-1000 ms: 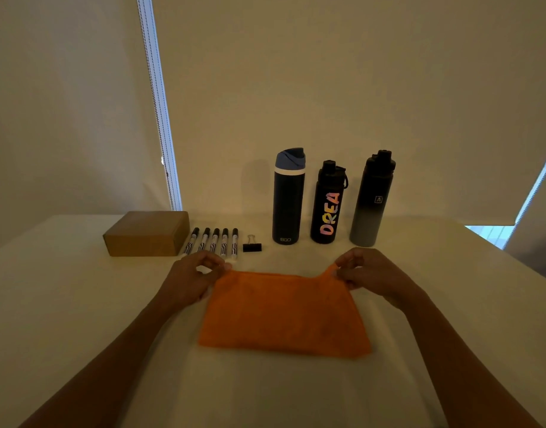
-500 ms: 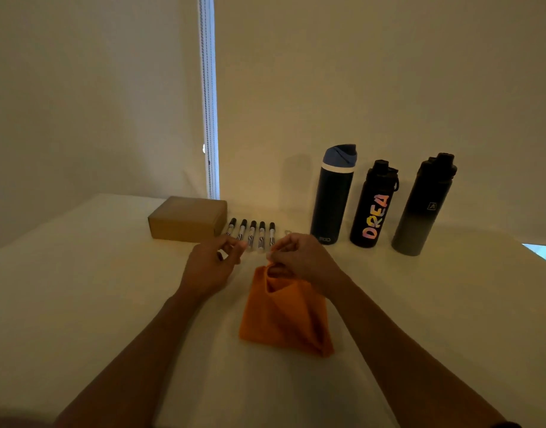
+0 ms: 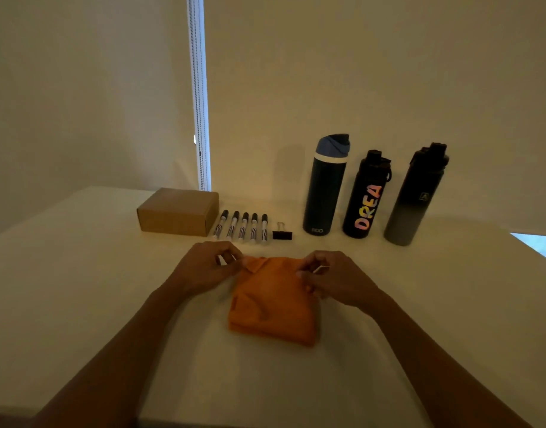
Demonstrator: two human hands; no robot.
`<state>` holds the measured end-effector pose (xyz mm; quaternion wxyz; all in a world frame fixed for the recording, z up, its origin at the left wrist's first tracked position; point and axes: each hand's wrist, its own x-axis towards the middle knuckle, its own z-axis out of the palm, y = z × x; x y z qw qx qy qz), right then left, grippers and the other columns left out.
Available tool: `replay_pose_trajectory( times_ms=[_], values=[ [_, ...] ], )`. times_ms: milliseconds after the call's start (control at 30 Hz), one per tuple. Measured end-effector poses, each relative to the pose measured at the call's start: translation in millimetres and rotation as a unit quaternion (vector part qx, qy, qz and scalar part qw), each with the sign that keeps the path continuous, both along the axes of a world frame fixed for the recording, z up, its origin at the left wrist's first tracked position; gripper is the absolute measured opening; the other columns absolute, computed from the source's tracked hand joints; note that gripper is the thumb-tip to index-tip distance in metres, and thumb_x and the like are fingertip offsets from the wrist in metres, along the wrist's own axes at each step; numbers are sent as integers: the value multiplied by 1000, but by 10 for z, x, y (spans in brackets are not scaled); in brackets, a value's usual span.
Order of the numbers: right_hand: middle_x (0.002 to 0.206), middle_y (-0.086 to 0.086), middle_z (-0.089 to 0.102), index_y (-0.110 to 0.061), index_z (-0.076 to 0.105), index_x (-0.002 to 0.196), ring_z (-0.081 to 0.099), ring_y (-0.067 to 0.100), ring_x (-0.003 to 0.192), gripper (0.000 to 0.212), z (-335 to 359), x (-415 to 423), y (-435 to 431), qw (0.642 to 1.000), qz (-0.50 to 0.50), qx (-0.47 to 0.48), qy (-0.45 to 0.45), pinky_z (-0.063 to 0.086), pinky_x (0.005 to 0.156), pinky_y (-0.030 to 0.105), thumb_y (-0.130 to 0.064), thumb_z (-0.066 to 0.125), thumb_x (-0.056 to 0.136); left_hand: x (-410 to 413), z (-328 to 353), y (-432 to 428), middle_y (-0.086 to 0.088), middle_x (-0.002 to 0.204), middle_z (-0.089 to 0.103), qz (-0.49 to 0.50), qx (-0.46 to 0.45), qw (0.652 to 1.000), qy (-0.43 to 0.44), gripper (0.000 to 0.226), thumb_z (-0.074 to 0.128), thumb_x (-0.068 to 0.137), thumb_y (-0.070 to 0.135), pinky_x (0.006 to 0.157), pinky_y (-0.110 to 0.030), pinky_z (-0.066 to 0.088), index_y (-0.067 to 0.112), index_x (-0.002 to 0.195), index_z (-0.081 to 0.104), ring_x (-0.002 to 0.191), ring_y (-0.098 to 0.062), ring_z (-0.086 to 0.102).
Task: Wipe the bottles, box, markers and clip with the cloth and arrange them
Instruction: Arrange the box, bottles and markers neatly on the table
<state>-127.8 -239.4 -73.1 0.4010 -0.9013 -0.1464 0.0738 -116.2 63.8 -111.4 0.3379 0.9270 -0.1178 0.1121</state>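
While resting on the table [image 3: 80, 288], pinched at its far corners between curled fingers of left hand [image 3: 203, 268] and right hand [image 3: 339, 279]: folded cloth [image 3: 275, 307]. Lined up behind, left to right: box [image 3: 177, 211], markers [image 3: 243, 227], clip [image 3: 282, 233], three bottles [image 3: 368, 196] upright.

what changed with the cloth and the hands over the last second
The orange cloth, spread wide a second ago, is now folded to roughly half that width: the right hand carried its corner across to the left side, then moved back out. The left hand and the right hand now pinch the far corners of the folded cloth. The box, markers, clip and three bottles stayed in their row at the back.
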Motion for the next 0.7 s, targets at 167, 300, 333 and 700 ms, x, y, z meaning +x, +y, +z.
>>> replay_pose_trajectory(
  times_ms=[167, 300, 333, 700],
  values=[
    [102, -14, 67, -36, 67, 104, 67, -1, 87, 18, -37, -198, -283, 998, 54, -21, -17, 60, 71, 23, -38, 75, 87, -200, 21, -23, 19, 91, 70, 1, -24, 999, 23, 14, 74, 87, 48, 70, -27, 55, 39, 97, 72, 76, -5, 63],
    [108, -18, 66, -37, 71, 102, 63, 1, 99, 25, 4, -382, -388, 989, 141, -50, -17, 57, 90, 31, -46, 79, 80, -583, 91, -32, 14, 99, 73, -84, -70, 993, 35, 13, 78, 85, 40, 68, -26, 53, 38, 97, 73, 81, -12, 66],
    [110, -18, 65, -37, 71, 101, 61, 1, 102, 26, 31, -430, -398, 986, 160, -52, -12, 56, 91, 30, -46, 80, 79, -673, 108, -31, 12, 102, 73, -111, -78, 990, 41, 12, 78, 86, 38, 69, -29, 54, 37, 97, 73, 82, -14, 67],
    [120, -24, 53, -44, 72, 104, 55, 2, 108, 31, 53, -554, -292, 964, 239, -113, -32, 52, 93, 27, -53, 81, 75, -1052, 236, 81, 16, 104, 70, -191, -3, 978, 87, 27, 85, 77, 49, 70, -31, 56, 39, 99, 75, 83, -16, 64]
  ],
)
